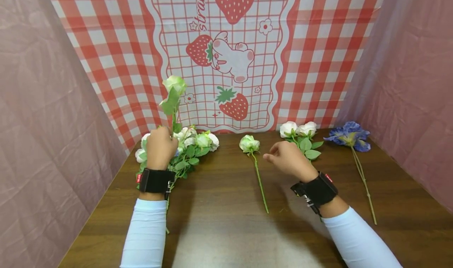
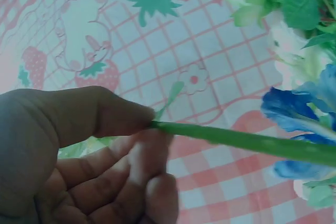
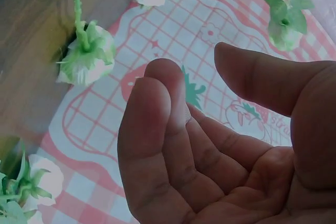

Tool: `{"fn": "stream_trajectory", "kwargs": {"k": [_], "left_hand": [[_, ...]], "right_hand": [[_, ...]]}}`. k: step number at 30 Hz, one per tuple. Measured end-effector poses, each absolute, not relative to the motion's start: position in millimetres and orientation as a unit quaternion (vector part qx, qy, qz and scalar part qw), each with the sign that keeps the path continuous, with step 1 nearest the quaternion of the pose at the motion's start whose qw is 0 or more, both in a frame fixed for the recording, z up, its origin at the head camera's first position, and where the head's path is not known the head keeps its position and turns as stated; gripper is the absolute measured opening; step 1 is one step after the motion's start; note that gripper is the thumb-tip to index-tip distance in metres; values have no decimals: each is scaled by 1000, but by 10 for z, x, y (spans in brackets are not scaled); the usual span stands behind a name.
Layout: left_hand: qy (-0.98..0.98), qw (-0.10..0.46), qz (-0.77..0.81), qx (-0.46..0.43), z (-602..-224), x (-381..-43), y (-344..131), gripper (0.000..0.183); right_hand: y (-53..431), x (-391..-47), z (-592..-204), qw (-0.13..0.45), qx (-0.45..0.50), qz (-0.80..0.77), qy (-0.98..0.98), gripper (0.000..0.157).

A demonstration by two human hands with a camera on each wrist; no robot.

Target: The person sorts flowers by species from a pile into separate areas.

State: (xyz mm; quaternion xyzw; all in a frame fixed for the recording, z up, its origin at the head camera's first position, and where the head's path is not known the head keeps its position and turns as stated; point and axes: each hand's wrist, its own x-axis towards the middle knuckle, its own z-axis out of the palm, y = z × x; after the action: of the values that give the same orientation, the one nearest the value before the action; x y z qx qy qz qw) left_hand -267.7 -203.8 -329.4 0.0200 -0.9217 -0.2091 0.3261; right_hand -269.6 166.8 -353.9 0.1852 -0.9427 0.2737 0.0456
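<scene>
My left hand point(image 1: 161, 148) holds a green-white artificial rose point(image 1: 174, 85) upright above a pile of flowers point(image 1: 191, 154) at the table's left. Thumb and fingers pinch its green stem point(image 2: 247, 139) in the left wrist view, where a blue flower point(image 2: 294, 108) also shows at the right edge. Over the right half of the table, my right hand point(image 1: 291, 162) hovers with fingers loosely bent and thumb apart; nothing is between them in the right wrist view. Nearest to it, on its left, lies a single green-white rose point(image 1: 249, 143), its stem pointing toward me.
Two white rose heads with leaves point(image 1: 307, 129) lie behind the right hand, their stems partly hidden by the arm. A blue-purple flower point(image 1: 348, 136) lies farther right. Behind the brown table point(image 1: 219, 228) hangs a checked strawberry cloth point(image 1: 311, 63); pink curtains point(image 1: 53, 103) flank both sides.
</scene>
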Motion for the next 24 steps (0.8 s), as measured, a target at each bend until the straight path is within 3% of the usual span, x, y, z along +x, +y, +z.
{"fn": "stream_trajectory", "kwargs": {"k": [7, 13, 24], "left_hand": [[-895, 371, -246, 3, -3169, -2599, -1986, 10], [-884, 370, -286, -28, -3065, -2525, -1908, 22], [-869, 294, -390, -81, -3029, -2445, -1682, 25]], "right_hand": [[1679, -2657, -3473, 41, 190, 282, -939, 31], [1669, -2614, -3423, 53, 192, 284, -938, 33], [1621, -2511, -3351, 73, 201, 285, -934, 34]]}}
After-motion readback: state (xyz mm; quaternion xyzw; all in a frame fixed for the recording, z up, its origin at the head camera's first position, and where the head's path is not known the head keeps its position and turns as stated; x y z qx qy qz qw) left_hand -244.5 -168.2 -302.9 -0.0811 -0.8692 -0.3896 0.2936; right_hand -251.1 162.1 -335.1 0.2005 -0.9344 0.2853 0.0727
